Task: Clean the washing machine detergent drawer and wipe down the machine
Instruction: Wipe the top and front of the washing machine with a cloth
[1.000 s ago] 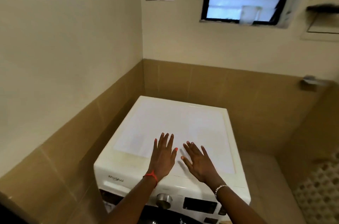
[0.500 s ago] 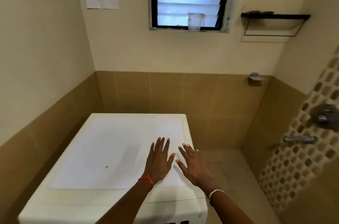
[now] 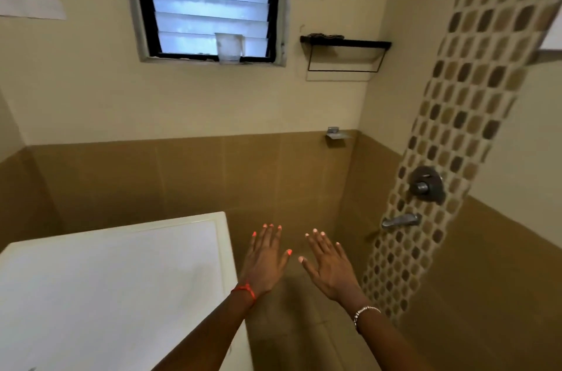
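Both hands hold nothing, fingers straight and spread: the left hand [image 3: 264, 261] and right hand [image 3: 331, 270] hover palm-down, side by side. The washing machine [image 3: 106, 294] fills the lower left with only its white top showing; the detergent drawer is out of view. A second ago the hands were over that top. Now they are past its right edge, above the floor [image 3: 292, 337]. With no cloth in hand, cleaning has probably not begun; the tap [image 3: 401, 220] may come next.
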Motion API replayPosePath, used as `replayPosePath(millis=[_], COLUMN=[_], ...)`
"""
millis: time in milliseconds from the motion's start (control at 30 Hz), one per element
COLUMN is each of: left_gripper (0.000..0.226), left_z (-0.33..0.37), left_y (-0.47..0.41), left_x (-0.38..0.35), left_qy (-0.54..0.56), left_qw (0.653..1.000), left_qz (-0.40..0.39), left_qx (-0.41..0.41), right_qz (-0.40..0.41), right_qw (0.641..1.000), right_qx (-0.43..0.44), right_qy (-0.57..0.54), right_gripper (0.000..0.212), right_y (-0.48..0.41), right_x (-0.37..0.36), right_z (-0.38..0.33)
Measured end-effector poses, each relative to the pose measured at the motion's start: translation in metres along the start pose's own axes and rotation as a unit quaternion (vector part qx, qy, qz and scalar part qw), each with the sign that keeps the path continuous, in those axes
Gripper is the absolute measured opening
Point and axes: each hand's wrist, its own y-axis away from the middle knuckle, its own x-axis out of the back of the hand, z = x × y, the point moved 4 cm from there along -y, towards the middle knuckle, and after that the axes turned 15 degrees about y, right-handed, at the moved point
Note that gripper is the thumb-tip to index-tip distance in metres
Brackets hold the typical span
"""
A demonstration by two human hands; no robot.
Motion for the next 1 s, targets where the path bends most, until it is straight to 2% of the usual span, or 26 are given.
replayPosePath(millis=[267,467,600,667,800,900,1000], left_gripper=[0.062,0.063,0.090,0.092,0.063,0.061,0.061], left_z=[0.042,0.047,0.050,0.053,0.057,0.060,0.061], left_y=[-0.089,-0.167,-0.224,-0.256,-0.312,-0.346,-0.376], left_x=[-0.030,-0.068,-0.084,-0.088,-0.086,-0.086,-0.087], left_qy=[0.031,0.025,0.042,0.054,0.050,0.046,0.049], left_qw=[0.998,0.998,0.998,0.998,0.998,0.998,0.998], left_qz=[-0.011,-0.028,-0.024,-0.013,-0.002,-0.003,0.001], left_qx=[-0.047,-0.048,-0.038,-0.030,-0.037,-0.042,-0.040], right_qz=[0.022,0.016,0.006,0.007,0.013,0.014,-0.004], right_qw=[0.999,0.998,0.999,0.999,0.999,1.000,1.000], right_qx=[-0.045,-0.052,-0.044,-0.041,-0.029,-0.028,-0.019], right_qy=[0.014,0.011,0.013,0.015,0.012,0.001,0.001], right_gripper=[0.124,0.126,0.132,0.130,0.109,0.095,0.069], right_y=[-0.047,-0.113,-0.163,-0.186,-0.235,-0.271,-0.303], right_x=[0.006,0.000,0.000,0.001,0.007,0.010,0.008], right_z=[0.079,0.127,0.154,0.168,0.194,0.212,0.229])
